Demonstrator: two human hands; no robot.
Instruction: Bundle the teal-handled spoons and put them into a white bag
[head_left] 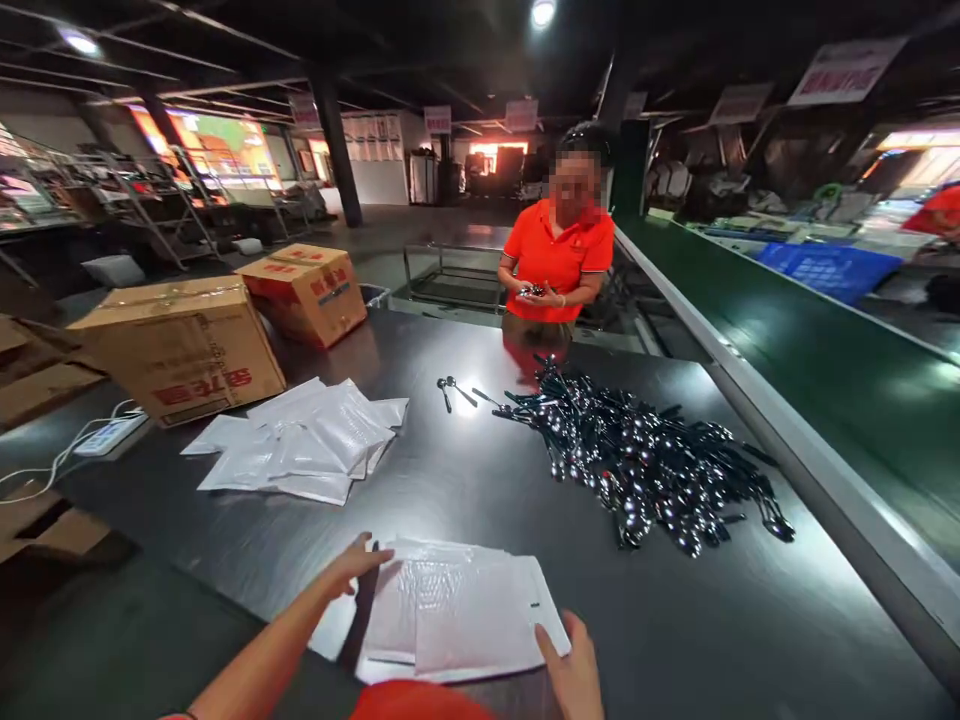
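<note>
A stack of white bubble mailers (pixel 457 610) lies at the near edge of the steel table (pixel 480 480). My left hand (pixel 352 567) rests on the stack's left edge, fingers spread flat. At the lower right corner of the stack my right hand (pixel 574 672) touches the top mailer with thumb and fingers. Neither hand holds anything lifted. Farther out sits a big heap of shiny metal spoons with dark handles (pixel 645 465), and two loose spoons (pixel 450 388) lie left of it.
Another pile of white mailers (pixel 307 440) lies at mid-left. Two cardboard boxes (pixel 180 345) (pixel 307 290) stand at the back left, a white power strip (pixel 109 435) beside them. A person in an orange shirt (pixel 556 260) stands across the table. A green conveyor (pixel 810 370) runs along the right.
</note>
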